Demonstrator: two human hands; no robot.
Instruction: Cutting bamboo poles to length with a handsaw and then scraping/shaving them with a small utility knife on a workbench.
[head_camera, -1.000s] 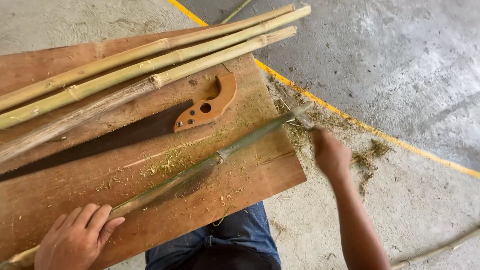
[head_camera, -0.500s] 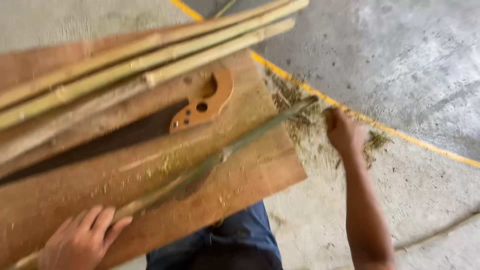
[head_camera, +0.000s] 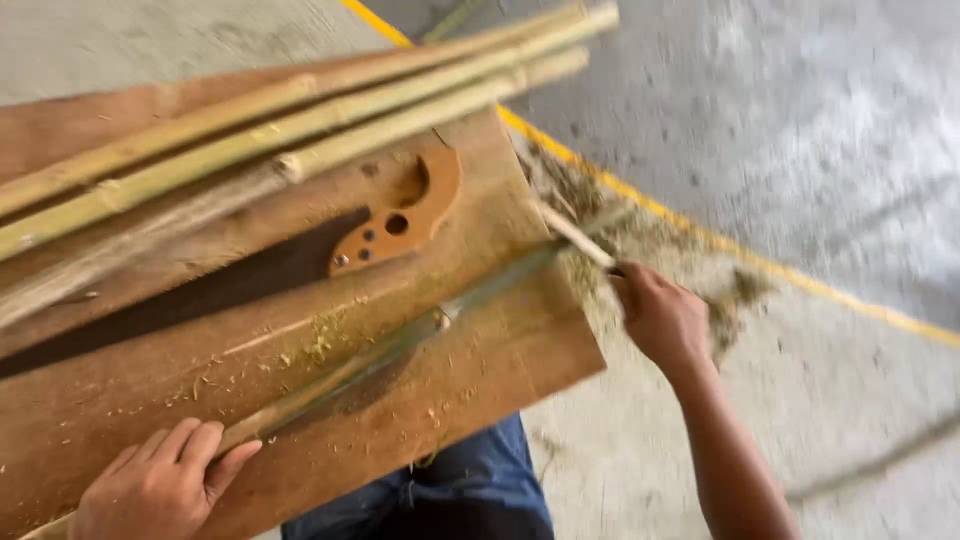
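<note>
A thin green bamboo strip lies diagonally across a brown wooden board. My left hand presses on the strip's near end at the board's lower left. My right hand is off the board's right edge, closed around a tool whose pale blade points up toward the strip's far end. The picture is blurred, so I cannot name the tool.
Several thick bamboo poles lie along the board's far side. A handsaw with a brown wooden handle rests flat on the board. Shavings litter the concrete floor beside a yellow painted line. Blue trousers show below the board.
My right hand has moved from the floor debris back to the strip's far end, now gripping a tool. The view has shifted and blurred. My left hand has stayed on the strip.
</note>
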